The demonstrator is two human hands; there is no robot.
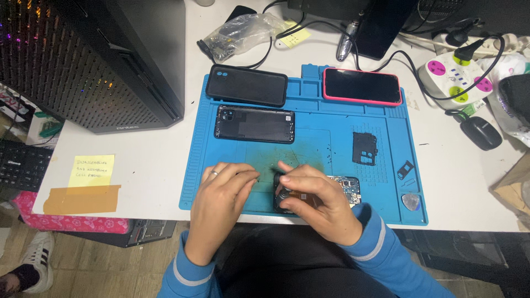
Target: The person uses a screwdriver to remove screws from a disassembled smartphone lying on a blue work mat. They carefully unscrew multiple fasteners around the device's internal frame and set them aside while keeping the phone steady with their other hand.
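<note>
Both hands rest on the near edge of a blue repair mat (pixel 331 138). My right hand (pixel 317 201) grips an opened phone (pixel 345 187), whose blue circuit board shows past my fingers. My left hand (pixel 221 196), a ring on one finger, reaches its fingertips to the phone's left end; whether it holds a tool or small part is hidden. On the mat's far side lie a black phone case (pixel 247 85), a removed back cover (pixel 254 123) and a phone in a pink case (pixel 362 86). A black inner frame piece (pixel 364 148) lies to the right.
A black computer tower (pixel 105 60) stands at the left. Yellow sticky note (pixel 94 170) and brown tape (pixel 81 199) sit on the white desk. A power strip (pixel 455 77), black mouse (pixel 481 132), cables and a plastic bag (pixel 240 33) crowd the back. A guitar-pick opener (pixel 410 202) and small tray (pixel 405 170) lie right.
</note>
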